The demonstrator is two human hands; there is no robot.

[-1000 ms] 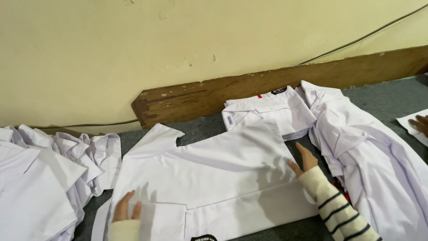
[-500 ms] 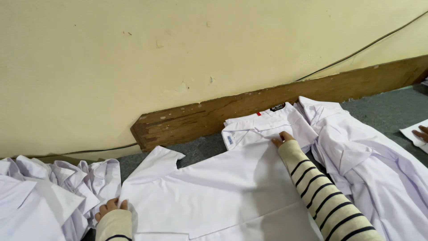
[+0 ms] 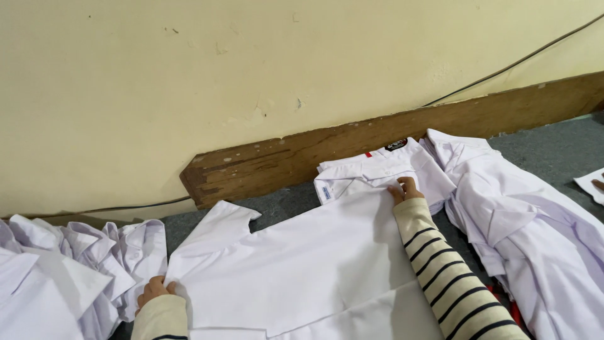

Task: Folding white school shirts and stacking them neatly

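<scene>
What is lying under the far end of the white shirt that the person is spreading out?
Under the far edge of the spread white shirt, by the right hand, lies a folded white shirt on grey carpet. How far it reaches underneath is hidden.

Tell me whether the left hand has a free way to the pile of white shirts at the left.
Probably yes: the left hand grips the spread shirt's edge right beside the pile of white shirts, with nothing between them.

A small black oval neck label (image 3: 396, 145) sits at the collar of the folded white shirt (image 3: 371, 173), at about one o'clock from centre, with a short red tag (image 3: 368, 154) just beside it at its eight o'clock. A little blue-printed white tag (image 3: 328, 192) lies at that shirt's seven o'clock edge.
</scene>
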